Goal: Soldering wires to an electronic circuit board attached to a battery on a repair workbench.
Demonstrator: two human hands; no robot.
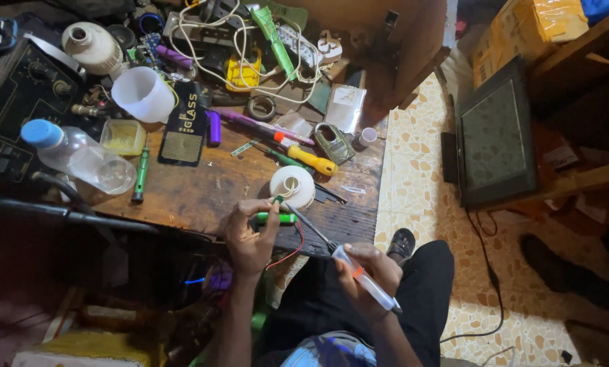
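Observation:
My left hand [248, 234] grips a small green part [276, 218] with thin red wires [292, 251] hanging from it, at the front edge of the wooden workbench [202, 190]. My right hand [371, 273] holds a soldering iron [359, 272] with a clear and orange handle. Its metal tip points up and left, reaching the green part. A white solder spool [293, 187] sits just behind the green part.
The bench holds a yellow-handled screwdriver [304, 158], a green screwdriver [140, 175], a clear bottle with a blue cap [80, 156], a white cup [144, 95], tangled white cables [250, 47] and a black unit with knobs [19, 102]. A dark monitor [495, 136] leans at the right on tiled floor.

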